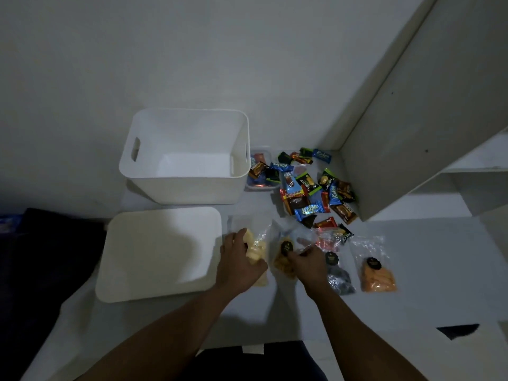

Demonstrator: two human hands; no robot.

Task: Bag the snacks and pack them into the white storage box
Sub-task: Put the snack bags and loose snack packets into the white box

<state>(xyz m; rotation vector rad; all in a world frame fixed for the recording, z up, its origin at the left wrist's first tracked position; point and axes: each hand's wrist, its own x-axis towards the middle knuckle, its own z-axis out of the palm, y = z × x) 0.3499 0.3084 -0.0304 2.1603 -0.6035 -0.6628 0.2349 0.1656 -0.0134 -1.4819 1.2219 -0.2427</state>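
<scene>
STEP: bagged snacks are gathered | LEFT: left hand (239,261) is curled round pale snack bag (259,250) | RIGHT: right hand (309,261) is pinched on golden snack bag (282,265) | BOX: white storage box (187,191) is open, empty, well apart | ADVICE: bags are best sealed, then laid flat inside.

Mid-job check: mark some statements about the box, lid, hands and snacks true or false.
1. The box is empty. True.
2. The lid sits on the box. False: it lies on the surface in front of the box.
3. The left hand grips a pale yellow snack bag. True.
4. The loose candies lie left of the box. False: they lie right of it.
5. The right hand holds the orange snack bag. False: that bag lies untouched; the hand pinches a golden snack bag.
</scene>
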